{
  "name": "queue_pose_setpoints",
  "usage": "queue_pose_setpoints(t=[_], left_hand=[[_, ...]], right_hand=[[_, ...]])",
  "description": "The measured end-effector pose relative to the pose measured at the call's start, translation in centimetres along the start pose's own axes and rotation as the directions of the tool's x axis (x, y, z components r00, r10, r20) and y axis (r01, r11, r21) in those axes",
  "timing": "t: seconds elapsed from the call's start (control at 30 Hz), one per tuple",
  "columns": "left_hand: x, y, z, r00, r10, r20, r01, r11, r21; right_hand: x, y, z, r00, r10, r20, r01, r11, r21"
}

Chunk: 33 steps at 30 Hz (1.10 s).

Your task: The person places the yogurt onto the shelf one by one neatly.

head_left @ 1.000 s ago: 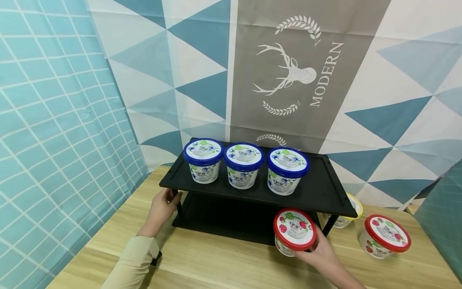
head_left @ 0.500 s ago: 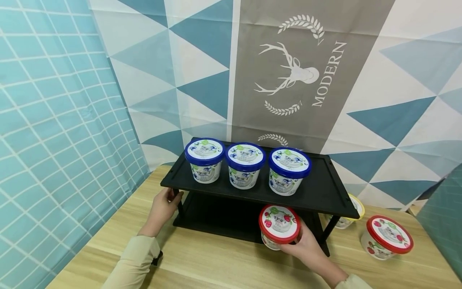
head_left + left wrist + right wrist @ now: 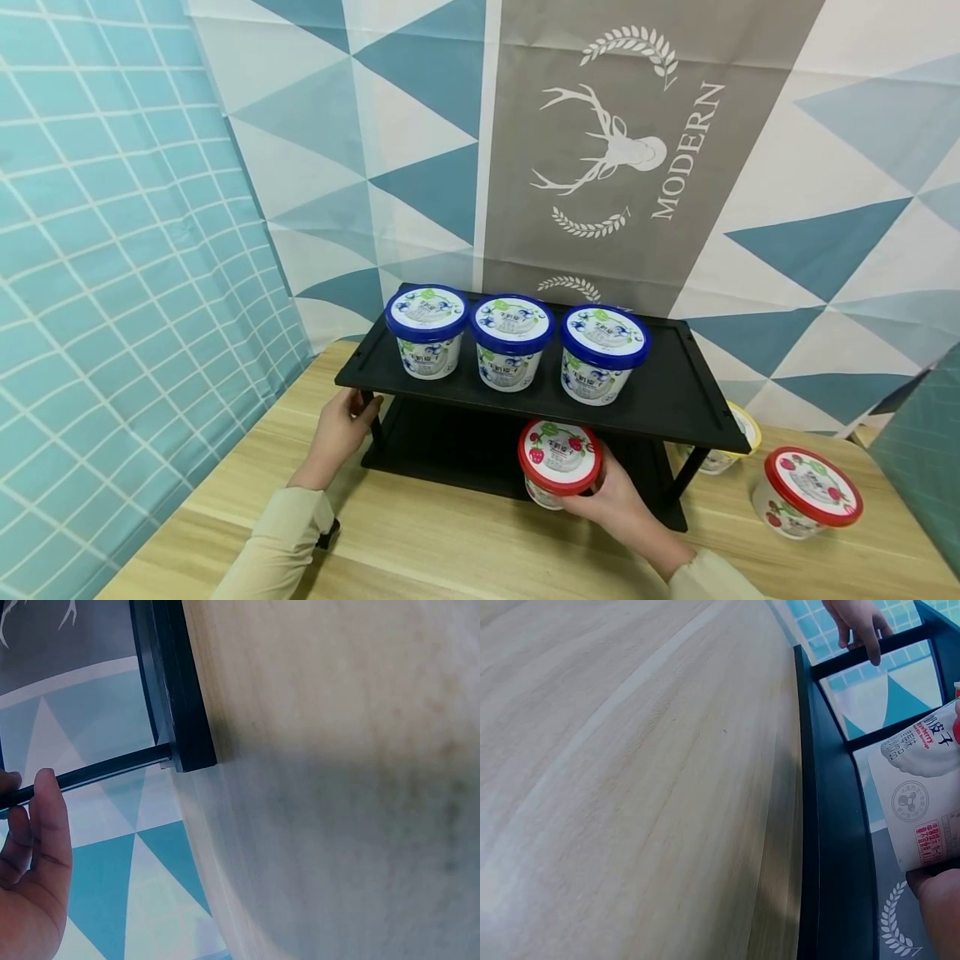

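My right hand grips a white tub with a red lid and strawberry prints, at the front of the black two-tier rack's lower shelf. In the right wrist view the tub's printed side shows, thumb and fingers at its edges. The left hand pinches the rack's front left post, just under the upper shelf. The left wrist view shows that post between the thumb and fingers. Three blue-lidded tubs stand in a row on the upper shelf, the middle one near its centre.
Right of the rack, a second red-lidded tub stands on the wooden table. A yellow-lidded tub is partly hidden behind the rack's right end. Patterned cloth hangs behind the rack, and blue checked cloth at the left.
The right hand has carried the red-lidded tub leftward and slightly inward, to the lower shelf's front edge. My left hand stays on the post.
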State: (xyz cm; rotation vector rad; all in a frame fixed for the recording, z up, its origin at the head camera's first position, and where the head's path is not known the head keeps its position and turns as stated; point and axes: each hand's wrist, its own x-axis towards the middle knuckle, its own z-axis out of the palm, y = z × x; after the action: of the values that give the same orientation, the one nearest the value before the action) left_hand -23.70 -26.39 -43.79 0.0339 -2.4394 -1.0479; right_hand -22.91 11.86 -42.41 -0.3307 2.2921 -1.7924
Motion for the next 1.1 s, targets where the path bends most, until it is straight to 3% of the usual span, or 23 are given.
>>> queue_pose_setpoints(t=[1.1], left_hand=[[0.0, 0.4, 0.0, 1.0, 0.005, -0.018, -0.005, 1.0, -0.016]], right_hand=[[2.9, 0.4, 4.0, 0.986, -0.164, 0.023, 0.166, 0.982, -0.089]])
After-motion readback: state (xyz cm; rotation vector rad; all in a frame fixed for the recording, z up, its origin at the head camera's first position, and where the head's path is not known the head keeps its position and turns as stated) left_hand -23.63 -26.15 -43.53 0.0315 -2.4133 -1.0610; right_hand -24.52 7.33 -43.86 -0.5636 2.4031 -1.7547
